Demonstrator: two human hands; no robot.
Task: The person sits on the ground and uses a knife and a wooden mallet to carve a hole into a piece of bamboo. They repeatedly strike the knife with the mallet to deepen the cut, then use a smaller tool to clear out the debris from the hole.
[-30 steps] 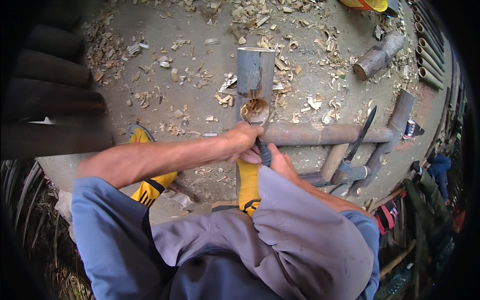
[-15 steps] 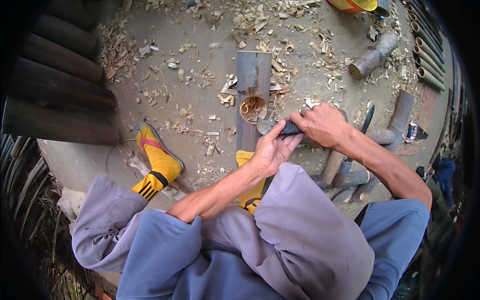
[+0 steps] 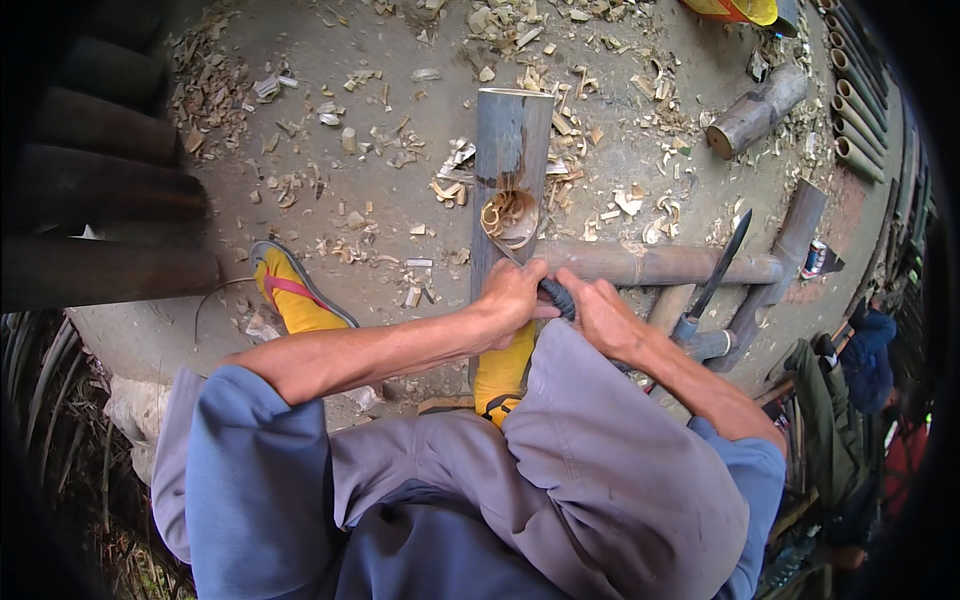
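My right hand [image 3: 597, 315] is closed around the dark, wrapped handle [image 3: 557, 297] of a short knife. Fingers of my left hand [image 3: 515, 300] are closed around the same knife, where handle meets blade. The thin blade [image 3: 508, 254] points at the near edge of a round hole [image 3: 510, 218] cut in a thick bamboo pole [image 3: 510, 135]. Curled shavings fill part of that hole. Whether the blade tip touches its rim I cannot tell. My foot in a yellow sock [image 3: 505, 370] is beside the pole, just below my left hand.
A bamboo crossbar [image 3: 655, 263] runs right to another pole [image 3: 795, 235]. A machete [image 3: 725, 262] leans there, blade up, near a can [image 3: 815, 258]. A short log [image 3: 757, 112] lies far right. Dark poles [image 3: 110, 272] are stacked left, bamboo tubes [image 3: 858, 160] right. Wood chips [image 3: 215, 90] litter the ground.
Both hands have moved down and the knife has turned, its blade edge-on now and pointing up-left toward the hole. My left hand has gone from half-open to closed round it.
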